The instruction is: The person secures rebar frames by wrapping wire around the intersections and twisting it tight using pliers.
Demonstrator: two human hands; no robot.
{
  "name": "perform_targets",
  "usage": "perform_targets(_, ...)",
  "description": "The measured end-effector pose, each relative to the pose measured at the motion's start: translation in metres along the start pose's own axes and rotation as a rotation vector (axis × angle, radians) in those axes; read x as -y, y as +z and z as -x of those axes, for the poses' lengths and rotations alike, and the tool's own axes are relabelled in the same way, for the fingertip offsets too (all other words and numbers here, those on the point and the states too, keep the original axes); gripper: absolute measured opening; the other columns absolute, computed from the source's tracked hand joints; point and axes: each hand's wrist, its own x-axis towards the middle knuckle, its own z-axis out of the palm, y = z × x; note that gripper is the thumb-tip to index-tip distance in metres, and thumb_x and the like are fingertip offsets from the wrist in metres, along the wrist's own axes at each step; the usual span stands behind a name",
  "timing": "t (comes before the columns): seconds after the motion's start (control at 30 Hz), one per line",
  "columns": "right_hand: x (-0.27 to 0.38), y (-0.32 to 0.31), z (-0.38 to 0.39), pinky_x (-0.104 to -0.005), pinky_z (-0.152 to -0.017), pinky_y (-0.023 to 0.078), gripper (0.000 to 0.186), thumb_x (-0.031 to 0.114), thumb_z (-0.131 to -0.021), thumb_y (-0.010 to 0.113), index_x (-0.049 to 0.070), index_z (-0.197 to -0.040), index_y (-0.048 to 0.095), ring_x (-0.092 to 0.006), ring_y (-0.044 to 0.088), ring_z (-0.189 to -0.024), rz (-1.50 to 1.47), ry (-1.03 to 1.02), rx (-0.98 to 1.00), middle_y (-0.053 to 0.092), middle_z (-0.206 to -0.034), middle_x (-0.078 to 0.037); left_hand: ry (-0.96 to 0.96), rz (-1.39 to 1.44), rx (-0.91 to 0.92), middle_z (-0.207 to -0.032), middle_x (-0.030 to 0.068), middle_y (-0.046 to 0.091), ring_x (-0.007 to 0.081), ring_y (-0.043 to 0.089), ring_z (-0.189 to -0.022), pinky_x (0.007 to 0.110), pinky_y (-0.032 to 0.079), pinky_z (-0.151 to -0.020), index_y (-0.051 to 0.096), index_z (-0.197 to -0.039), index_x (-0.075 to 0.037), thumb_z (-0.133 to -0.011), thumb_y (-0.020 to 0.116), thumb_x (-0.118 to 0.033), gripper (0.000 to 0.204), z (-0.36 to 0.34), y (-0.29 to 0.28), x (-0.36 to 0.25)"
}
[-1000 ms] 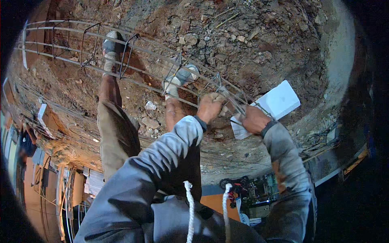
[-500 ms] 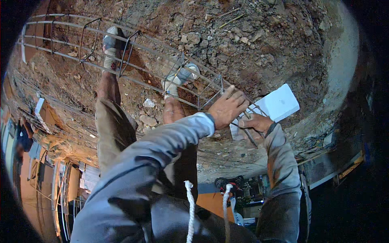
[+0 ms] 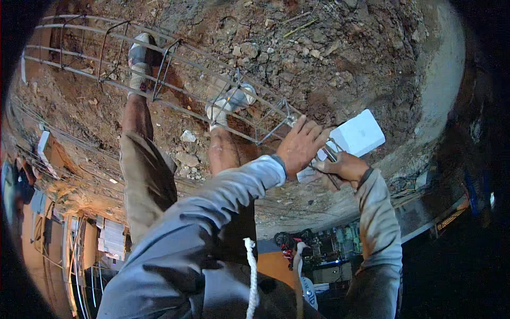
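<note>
Two drawstrings (image 3: 251, 276) hang nearest you, cut off below. Your right hand (image 3: 348, 167) is closed round slim metal (image 3: 330, 153); bar or tool, can't tell. Your left hand (image 3: 301, 149) covers the rebar cage (image 3: 160, 77) near its right end, palm hidden, grip unclear. Cage crosses above your shoes (image 3: 141, 56). White block (image 3: 358, 133) beyond, partly hidden.

Rebar cage (image 3: 169, 50): grey | block (image 3: 358, 133): white | soil (image 3: 372, 53): brown | trousers (image 3: 146, 175): khaki | sleeves (image 3: 212, 194): grey | 2 drawstrings (image 3: 251, 276): left white — right duller
</note>
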Motion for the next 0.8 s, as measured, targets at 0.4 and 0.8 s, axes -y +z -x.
perform_targets(0.4,0.035,0.002,0.009,-0.041,-0.069,0.041,0.033,0.014,-0.075,0.052,0.002,-0.105,0.052,-0.0304,0.056,-0.078,1.048,-0.114,-0.877,0.056,-0.081,-0.012,-0.158,0.183,0.276,-0.069,0.0155,0.062,0.0339,0.062,-0.069,0.042,0.05,-0.064,0.06,-0.088,-0.006,-0.06,0.062,-0.016,0.03,-0.057,0.0,0.016)
perform_targets(0.8,0.047,-0.06,-0.011,-0.0396,-0.059,0.045,0.071,0.063,-0.058,0.069,-0.005,-0.079,0.062,-0.0287,0.06,-0.064,0.514,0.109,0.146,0.062,-0.07,-0.018,-0.071,0.112,-0.114,-0.11,0.0124,0.053,0.0281,0.048,-0.107,0.047,0.029,-0.099,0.042,-0.124,-0.006,-0.077,0.052,-0.011,0.048,-0.026,0.009,-0.005)
